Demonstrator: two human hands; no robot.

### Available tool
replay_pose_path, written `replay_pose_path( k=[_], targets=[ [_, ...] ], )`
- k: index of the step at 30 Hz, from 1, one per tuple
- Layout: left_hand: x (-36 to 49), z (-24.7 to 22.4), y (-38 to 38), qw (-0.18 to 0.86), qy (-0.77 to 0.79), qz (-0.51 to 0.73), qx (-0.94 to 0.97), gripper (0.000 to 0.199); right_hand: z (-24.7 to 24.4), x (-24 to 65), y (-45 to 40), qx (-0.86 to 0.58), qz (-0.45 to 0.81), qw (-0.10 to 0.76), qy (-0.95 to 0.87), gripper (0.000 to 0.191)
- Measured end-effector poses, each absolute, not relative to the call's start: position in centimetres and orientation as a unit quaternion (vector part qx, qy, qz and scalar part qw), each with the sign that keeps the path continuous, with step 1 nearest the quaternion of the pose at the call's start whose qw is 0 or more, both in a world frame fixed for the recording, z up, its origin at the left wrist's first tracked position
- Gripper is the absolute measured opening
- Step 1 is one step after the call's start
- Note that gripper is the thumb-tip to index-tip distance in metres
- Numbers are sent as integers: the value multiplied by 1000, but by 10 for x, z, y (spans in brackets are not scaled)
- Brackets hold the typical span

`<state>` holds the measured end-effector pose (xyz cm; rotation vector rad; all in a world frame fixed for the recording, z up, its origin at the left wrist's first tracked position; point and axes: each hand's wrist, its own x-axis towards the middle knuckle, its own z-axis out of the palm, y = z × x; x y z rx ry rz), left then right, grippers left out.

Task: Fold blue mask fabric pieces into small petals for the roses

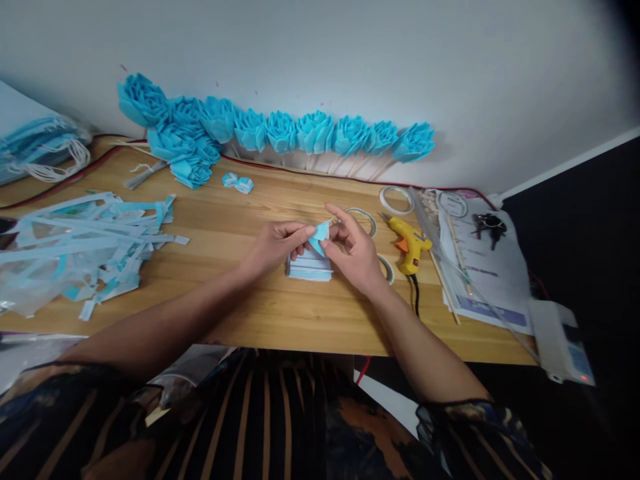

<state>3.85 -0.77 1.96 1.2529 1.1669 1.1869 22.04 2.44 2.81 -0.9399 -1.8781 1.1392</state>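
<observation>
Between my two hands is a small folded piece of blue fabric (pixel 320 233), held just over the table. My left hand (pixel 280 245) pinches its left side between thumb and fingers. On the other side my right hand (pixel 354 250) grips it with thumb and bent fingers, the index finger raised. Directly below lies a stack of pale blue cut pieces (pixel 309 268), partly covered by the hands. Rolls of tape (pixel 364 219) lie just beyond and beside my right hand. A yellow glue gun (pixel 413 247) rests to the right, its nozzle pointing away to the upper left.
Blue fabric flowers (pixel 315 132) on sticks lean along the wall. Two small folded pieces (pixel 238 183) lie nearby. Cut strips (pixel 100 233) pile up at left, with blue masks (pixel 40 150) behind. Papers (pixel 485 267), keys (pixel 490 227) and a white power strip (pixel 560 340) are at right.
</observation>
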Motion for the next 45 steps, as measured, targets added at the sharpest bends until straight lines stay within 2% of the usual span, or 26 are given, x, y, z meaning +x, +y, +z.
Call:
replay_pose_path(
  k=[11,24,33,37,41,45],
  targets=[
    [41,23,-9,488,511,478,521,33,27,220,25,-352,441,371,-738,60],
    [43,21,-13,407,516,494,569,31,27,221,26,-345,488,361,-716,57],
    [43,28,-13,516,483,469,529,33,24,220,26,-363,455,368,-725,59],
    [39,26,-8,547,491,471,488,31,23,225,28,-353,439,394,-726,51],
    [36,22,-5,569,482,501,439,34,28,230,31,-342,346,428,-762,43],
    [36,22,-5,579,470,510,428,33,34,231,30,-318,258,398,-821,32]
  ],
)
